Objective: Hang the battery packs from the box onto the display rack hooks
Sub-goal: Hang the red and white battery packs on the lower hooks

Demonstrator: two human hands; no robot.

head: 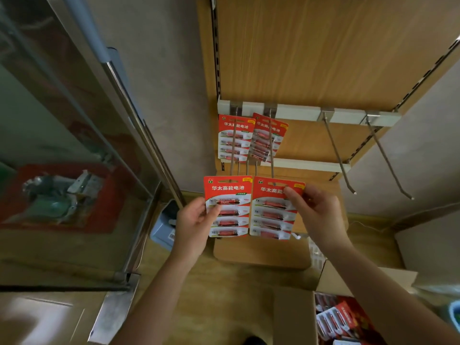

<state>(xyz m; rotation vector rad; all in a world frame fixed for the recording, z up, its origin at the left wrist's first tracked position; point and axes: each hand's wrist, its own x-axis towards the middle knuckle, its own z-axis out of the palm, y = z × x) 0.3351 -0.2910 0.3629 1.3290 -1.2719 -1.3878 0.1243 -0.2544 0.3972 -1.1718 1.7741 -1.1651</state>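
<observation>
Battery packs (227, 207) front and centre: two red four-cell cards held up side by side at the display rack (323, 58), edges almost meeting. Far left stands a glass-fronted cabinet (74, 145), well clear of the action. Next, the left hand (191, 220) grips the left card (232, 192) by its left edge, thumb laid across the top battery, fingers behind. The right card (272, 210) sits just beside it, tilted slightly. A wire hook (271, 155) reaches each card's top slot; I cannot tell whether either is threaded on. Behind them, two hung packs (235, 138) sit far back against the white rail (298, 112). The right hand (316, 210) pinches the right card's upper right corner, thumb in front. Further right, two bare hooks (336, 150) jut from the rail. Bottom right, the open cardboard box (293, 317) holds more red packs (343, 319).
</observation>
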